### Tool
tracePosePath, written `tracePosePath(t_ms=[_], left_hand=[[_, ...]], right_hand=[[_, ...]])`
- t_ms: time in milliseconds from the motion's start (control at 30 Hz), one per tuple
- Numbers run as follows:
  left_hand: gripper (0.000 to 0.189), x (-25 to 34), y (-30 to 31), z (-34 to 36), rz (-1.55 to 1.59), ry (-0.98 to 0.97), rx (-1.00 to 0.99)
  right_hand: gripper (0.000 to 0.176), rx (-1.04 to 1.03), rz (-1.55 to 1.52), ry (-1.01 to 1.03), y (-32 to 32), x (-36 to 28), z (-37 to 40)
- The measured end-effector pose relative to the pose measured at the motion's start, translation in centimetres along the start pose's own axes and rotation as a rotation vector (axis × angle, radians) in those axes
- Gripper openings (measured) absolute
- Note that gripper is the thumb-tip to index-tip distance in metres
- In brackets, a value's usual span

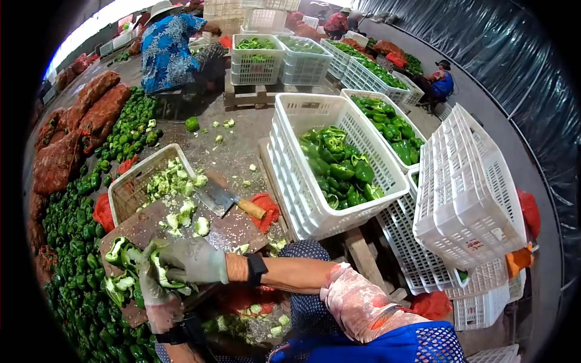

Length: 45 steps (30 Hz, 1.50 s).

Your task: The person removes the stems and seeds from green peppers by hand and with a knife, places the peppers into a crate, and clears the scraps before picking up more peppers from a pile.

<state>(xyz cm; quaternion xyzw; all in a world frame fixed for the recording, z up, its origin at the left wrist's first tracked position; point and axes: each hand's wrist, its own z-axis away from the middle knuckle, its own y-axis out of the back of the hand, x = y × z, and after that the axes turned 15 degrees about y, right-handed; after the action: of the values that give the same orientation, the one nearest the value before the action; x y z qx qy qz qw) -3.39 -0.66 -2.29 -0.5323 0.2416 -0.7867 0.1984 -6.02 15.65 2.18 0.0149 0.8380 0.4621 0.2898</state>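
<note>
Both my hands wear pale, wet gloves and meet over the near left part of a wooden cutting board (pixel 236 233). My left hand (pixel 151 284) is closed round cut pieces of green bell pepper (pixel 123 254), whose pale insides show. From the right, my right hand (pixel 196 261) reaches in with its fingers bent against a pepper piece (pixel 160 269) between the two hands; its fingertips are partly hidden. A cleaver (pixel 219 198) with a wooden handle lies flat at the board's far edge. Several pale pepper cores (pixel 201 226) and scattered seeds lie on the board.
A crate (pixel 124 196) with cores stands beyond the board. Whole peppers (pixel 78 284) are heaped at left beside red mesh sacks (pixel 57 163). Stacked white crates (pixel 387 190) of cut peppers (pixel 342 169) stand right. A person in blue (pixel 169 51) sits ahead.
</note>
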Motion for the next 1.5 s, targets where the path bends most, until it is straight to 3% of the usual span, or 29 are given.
tracePosePath(t_ms=[100,133,167,200,233,300,333,367,400,500,533,667,767,800,900,933,1033,1067,1167,1200,1300,1333,1500], left_hand=[[0.058,1.4,0.3,0.9,-0.024,0.068,-0.093],[0.054,1.3,0.6,0.5,-0.087,0.027,-0.093],[0.051,1.1,1.7,-0.1,-0.156,-0.02,-0.068],[0.052,1.2,1.8,0.3,-0.051,0.051,-0.071],[0.053,1.4,1.9,0.7,0.058,0.119,-0.068],[0.05,1.9,0.4,2.5,0.105,-0.028,-0.099],[0.05,2.0,0.7,2.0,0.118,-0.06,0.019],[0.05,2.0,0.9,1.6,0.137,-0.079,0.1],[0.051,2.0,1.6,1.6,0.132,-0.116,0.016],[0.051,2.3,1.6,1.5,0.177,-0.194,-0.212],[0.048,2.2,1.5,1.6,0.19,-0.192,-0.157],[0.041,2.4,0.7,2.6,0.187,-0.145,-0.067],[0.038,2.3,1.6,2.0,0.153,-0.17,0.028],[0.038,2.2,2.0,1.9,0.146,-0.157,0.018],[0.04,2.1,2.6,1.4,0.125,-0.115,-0.02],[0.044,1.6,1.8,1.4,0.235,-0.097,-0.007],[0.048,1.4,1.9,1.3,0.31,-0.067,-0.057],[0.048,1.4,1.6,1.5,0.314,-0.094,-0.044],[0.052,1.5,-0.1,2.7,0.288,-0.101,-0.045],[0.054,1.3,-0.1,2.9,0.256,-0.057,-0.074],[0.06,0.8,-0.7,3.2,0.218,-0.031,-0.091],[0.06,0.6,-0.5,3.0,0.194,-0.02,-0.081],[0.055,0.2,-0.2,2.8,0.087,0.007,-0.013]], right_hand=[[0.036,-0.034,-0.113,0.039,-0.7,0.8,0.8],[0.039,0.04,-0.169,0.092,-1.5,1.1,1.0],[0.041,-0.085,-0.276,-0.069,-1.4,1.0,0.5],[0.044,0.038,-0.456,-0.051,-0.9,1.0,0.7],[0.046,0.107,-0.567,-0.167,-0.2,1.2,0.8],[0.039,0.195,-0.796,-0.488,2.6,0.2,-0.5],[0.034,0.293,-0.832,-0.284,1.7,2.1,-0.2],[0.033,0.242,-0.776,-0.328,1.2,3.5,0.0],[0.035,0.149,-0.668,-0.325,1.4,2.7,-0.1],[0.039,0.024,-0.714,-0.235,-0.8,2.0,-0.1],[0.042,0.106,-0.663,-0.142,-2.2,2.3,0.1],[0.043,0.076,-0.725,-0.161,-3.4,2.9,-0.1],[0.043,0.182,-0.33,-0.145,-2.2,1.6,-0.2],[0.043,0.281,-0.193,0.003,-1.9,1.1,-0.5],[0.045,0.118,-0.18,-0.086,-1.0,-1.2,-1.5],[0.048,0.148,-0.144,-0.03,-2.5,-0.2,-1.1],[0.054,0.088,-0.284,-0.2,-3.3,0.2,-1.4],[0.058,0.198,-0.236,-0.155,-4.3,0.5,-1.1],[0.059,0.218,-0.66,-0.215,-2.6,0.0,-1.5],[0.058,0.26,-0.679,-0.138,-2.6,0.1,-1.6],[0.059,0.149,-0.873,-0.174,-1.5,-0.4,-1.6],[0.059,0.134,-0.966,-0.271,-1.5,-0.8,-1.5],[0.061,0.208,-0.7,-0.15,-3.3,-0.2,-1.1]])
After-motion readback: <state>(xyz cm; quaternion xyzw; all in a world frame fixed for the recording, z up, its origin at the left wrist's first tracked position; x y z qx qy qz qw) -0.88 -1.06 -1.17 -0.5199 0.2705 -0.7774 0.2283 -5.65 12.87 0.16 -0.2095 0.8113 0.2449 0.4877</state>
